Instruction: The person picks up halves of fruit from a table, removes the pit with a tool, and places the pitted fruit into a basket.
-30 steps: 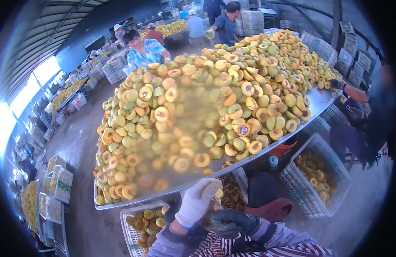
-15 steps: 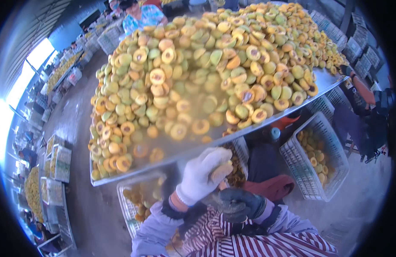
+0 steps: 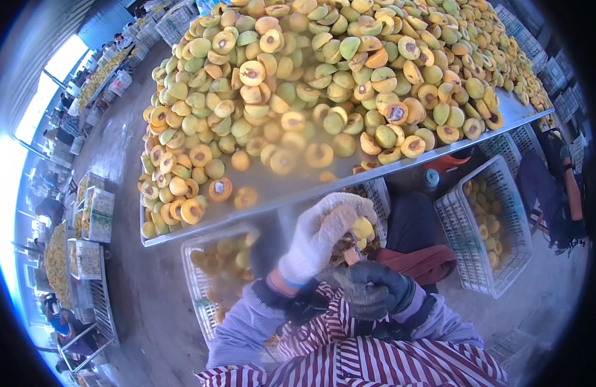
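Observation:
My left hand (image 3: 323, 238), in a white knitted glove, is closed round a yellow peach half (image 3: 362, 228). A tool with a light wooden handle (image 3: 353, 256) and a thin metal end is gripped in my right hand (image 3: 374, 289), which wears a dark glove. The tool's metal end meets the fruit, and its exact shape is partly hidden. Both hands are close together above my striped apron (image 3: 375, 361), just off the near edge of the metal table (image 3: 272, 200). A large heap of halved peaches (image 3: 323, 84), some with pits showing, covers much of that table.
Below the table's edge, a white crate (image 3: 198, 284) of fruit stands left of my hands. Another white crate (image 3: 491, 226) with peach halves is at the right. A person's arm (image 3: 572, 193) shows at far right. More crates (image 3: 91, 219) line the left side.
My view has tilted lower, so the table sits higher in it. The yellow fruit in my left hand now shows, with the tool's metal end against it.

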### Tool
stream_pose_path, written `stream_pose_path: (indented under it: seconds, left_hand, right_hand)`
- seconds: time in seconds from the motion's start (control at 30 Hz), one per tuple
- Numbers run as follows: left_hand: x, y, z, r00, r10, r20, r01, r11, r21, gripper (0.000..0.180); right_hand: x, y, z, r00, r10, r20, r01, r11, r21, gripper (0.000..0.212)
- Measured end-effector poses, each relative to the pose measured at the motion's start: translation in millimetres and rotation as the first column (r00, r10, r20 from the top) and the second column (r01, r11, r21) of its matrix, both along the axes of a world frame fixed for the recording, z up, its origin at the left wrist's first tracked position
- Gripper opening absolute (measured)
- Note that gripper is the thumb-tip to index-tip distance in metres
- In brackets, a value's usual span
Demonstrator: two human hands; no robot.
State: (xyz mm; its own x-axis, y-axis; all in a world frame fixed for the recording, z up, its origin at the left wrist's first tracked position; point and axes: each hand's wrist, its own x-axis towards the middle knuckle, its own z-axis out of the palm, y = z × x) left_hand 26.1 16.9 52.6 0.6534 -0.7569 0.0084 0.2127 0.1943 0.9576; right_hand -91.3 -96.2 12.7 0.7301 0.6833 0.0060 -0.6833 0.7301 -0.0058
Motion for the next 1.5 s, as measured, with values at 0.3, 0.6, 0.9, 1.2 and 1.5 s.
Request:
stream_pose_path:
  seconds: [0.3,0.6,0.9,1.2,1.5]
  left_hand:
    - [-6,4,-16,0.862,0.393,-0.320,-0.414,0.910,0.002,0.036]
    - [47,118,-78,0.183,-0.045,0.982,-0.925,0.331,0.187,0.021]
    - [169,9,-133,0.631,-0.229,0.741,-0.730,0.148,0.667,0.051]
    - [146,30,-139,0.770,-0.024,0.637,-0.563,0.444,0.697,0.064]
    - [76,52,-53,0.880,0.390,-0.271,-0.427,0.900,-0.092,0.043]
  right_hand:
    - [10,-8,-5,0.990,0.020,0.141,0.019,0.963,-0.269,0.033]
    - [20,-16,-34,0.998,0.019,0.067,0.024,0.805,-0.592,0.027]
    - [29,-7,-27,0.936,-0.041,0.349,0.337,0.386,-0.859,0.024]
    - [23,-11,-71,0.922,0.104,0.373,0.280,0.486,-0.828,0.031]
    - [30,2,-19,0.997,0.011,0.073,0.062,0.420,-0.905,0.025]
